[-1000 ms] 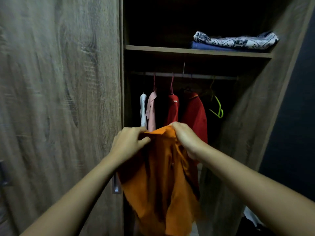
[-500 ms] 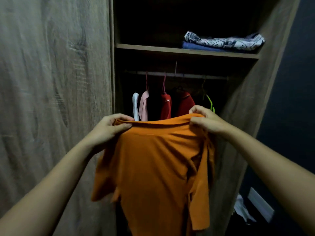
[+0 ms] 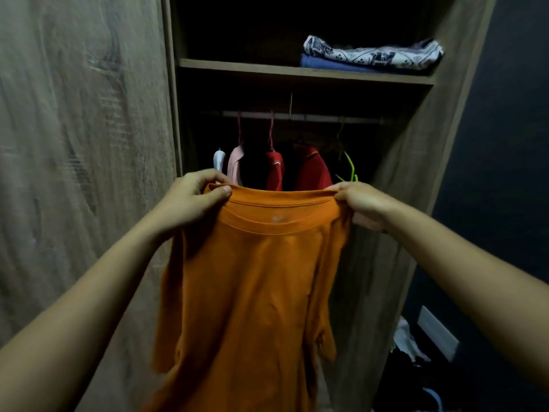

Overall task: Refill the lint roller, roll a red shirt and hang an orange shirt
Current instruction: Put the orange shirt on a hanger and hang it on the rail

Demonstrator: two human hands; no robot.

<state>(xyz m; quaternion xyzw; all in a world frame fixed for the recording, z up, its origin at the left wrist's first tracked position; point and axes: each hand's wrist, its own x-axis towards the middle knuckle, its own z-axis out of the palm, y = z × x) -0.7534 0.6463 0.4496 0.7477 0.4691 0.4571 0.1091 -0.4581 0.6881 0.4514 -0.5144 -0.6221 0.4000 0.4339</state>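
A: Item: orange shirt [image 3: 252,278]. Location?

B: Held up before the open wardrobe [image 3: 416,173], collar uppermost, body hanging straight down. The collar line runs side to side between the two grips.

A: Grips?

B: Left grip [image 3: 193,200] pinches the collar at the shirt's left end, right grip [image 3: 361,206] at its right end. Both are clenched on cloth.

A: Hanger?

B: Green hanger [image 3: 350,171], seemingly bare, on the rail [image 3: 297,116], beyond and just above the right grip. The right grip is nearer. The left would likely carry the shirt alone meanwhile.
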